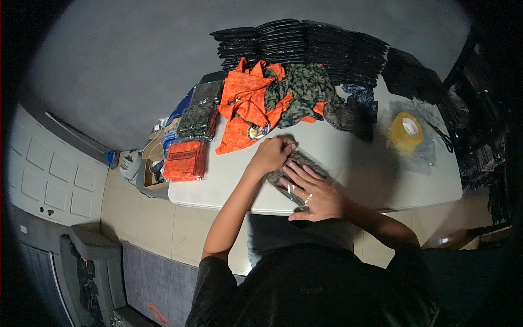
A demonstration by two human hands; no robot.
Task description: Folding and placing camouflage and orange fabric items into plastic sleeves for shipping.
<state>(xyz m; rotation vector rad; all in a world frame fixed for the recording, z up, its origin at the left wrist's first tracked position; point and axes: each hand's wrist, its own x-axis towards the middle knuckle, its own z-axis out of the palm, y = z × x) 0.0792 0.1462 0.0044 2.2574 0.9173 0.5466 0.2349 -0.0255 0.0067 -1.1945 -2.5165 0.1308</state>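
Head view: near the tabletop's (229,188) front edge, left hand (271,155) curled at packet's (278,177) far end, pinch indeterminable; right hand (320,197) atop it, fingers spread.

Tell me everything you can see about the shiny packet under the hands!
The packet is flat and roughly rectangular, with clear, glinting, plastic-looking wrap over something dark and greyish, perhaps folded cloth. It lies slanted on the white table, near its front edge. The left hand is at its far end; the right hand spreads across it, hiding much of it.
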